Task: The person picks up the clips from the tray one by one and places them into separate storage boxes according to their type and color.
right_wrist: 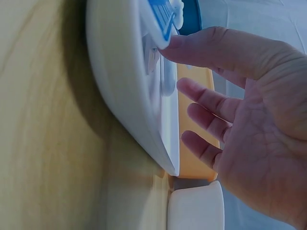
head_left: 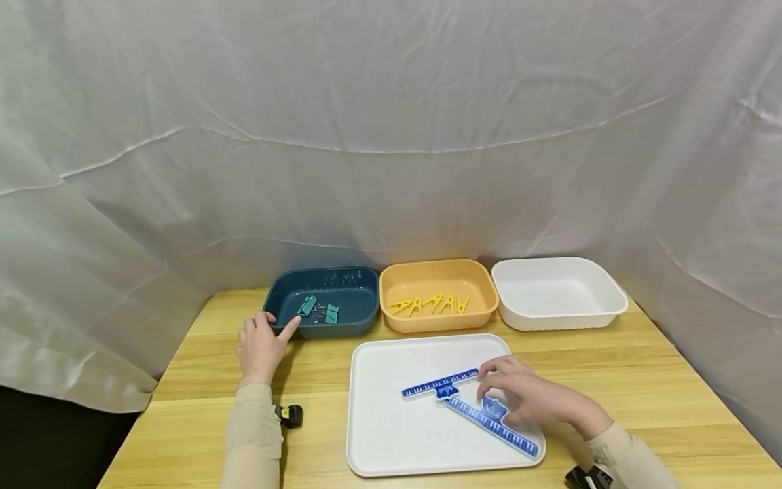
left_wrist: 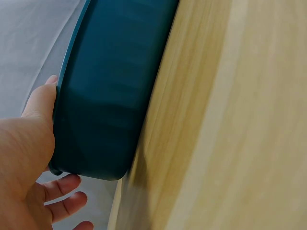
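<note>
Two blue-and-white clips with a piano-key pattern lie on a white tray (head_left: pixel 391 435). The upper clip (head_left: pixel 421 388) slants across the middle; the lower clip (head_left: pixel 489 421) runs toward the tray's right front corner. My right hand (head_left: pixel 534 394) is over the lower clip, fingers spread around its handle, and in the right wrist view the thumb (right_wrist: pixel 196 50) meets the clip's edge. At the left, my left hand (head_left: pixel 261 348) rests on the front left corner of a dark teal bin (head_left: pixel 332 331), thumb along the rim. Teal binder clips (head_left: pixel 330 313) lie inside that bin.
An orange-yellow bin (head_left: pixel 440 324) holding several yellow clothespins (head_left: pixel 449 303) stands beside the teal one. To its right is a white bin (head_left: pixel 562 319). All stand along the back of the wooden table (head_left: pixel 318 421), before a pale curtain (head_left: pixel 391 190).
</note>
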Demonstrator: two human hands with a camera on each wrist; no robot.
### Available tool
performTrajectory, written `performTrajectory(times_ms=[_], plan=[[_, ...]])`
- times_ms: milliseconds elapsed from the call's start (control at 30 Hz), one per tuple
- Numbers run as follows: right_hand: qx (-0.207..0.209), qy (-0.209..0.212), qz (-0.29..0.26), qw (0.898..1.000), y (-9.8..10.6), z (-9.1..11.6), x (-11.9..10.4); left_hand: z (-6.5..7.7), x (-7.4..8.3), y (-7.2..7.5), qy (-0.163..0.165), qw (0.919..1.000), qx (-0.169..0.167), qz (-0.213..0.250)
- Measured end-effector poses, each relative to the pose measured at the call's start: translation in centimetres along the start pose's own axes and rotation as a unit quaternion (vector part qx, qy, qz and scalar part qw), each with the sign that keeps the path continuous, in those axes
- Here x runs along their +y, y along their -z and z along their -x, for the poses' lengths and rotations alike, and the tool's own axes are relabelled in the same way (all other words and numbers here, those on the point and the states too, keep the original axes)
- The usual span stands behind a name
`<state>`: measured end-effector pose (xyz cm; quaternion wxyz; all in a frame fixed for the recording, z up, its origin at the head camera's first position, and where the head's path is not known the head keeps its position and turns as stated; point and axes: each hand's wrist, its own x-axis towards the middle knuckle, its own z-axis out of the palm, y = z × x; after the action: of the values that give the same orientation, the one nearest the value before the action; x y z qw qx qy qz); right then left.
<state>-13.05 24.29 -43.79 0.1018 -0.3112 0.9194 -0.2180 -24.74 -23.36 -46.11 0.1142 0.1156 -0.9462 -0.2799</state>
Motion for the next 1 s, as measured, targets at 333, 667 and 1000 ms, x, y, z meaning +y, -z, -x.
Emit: performTrajectory(times_ms=[333,667,1000], plan=[[0.021,0.021,0.034,0.999,0.9,0.3,0.2,0.0,-0.1,-0.1,0.000,1.0000,-0.001,0.000],[0.052,-0.007,0.048,0.997,2.0,0.8,0.8,0.0,0.1,0.0,0.000,1.0000,0.000,0.003],[0.104,-0.010,0.054,0.993,2.7,1.4,1.6,0.0,0.0,0.0,0.000,1.0000,-0.003,0.000]])
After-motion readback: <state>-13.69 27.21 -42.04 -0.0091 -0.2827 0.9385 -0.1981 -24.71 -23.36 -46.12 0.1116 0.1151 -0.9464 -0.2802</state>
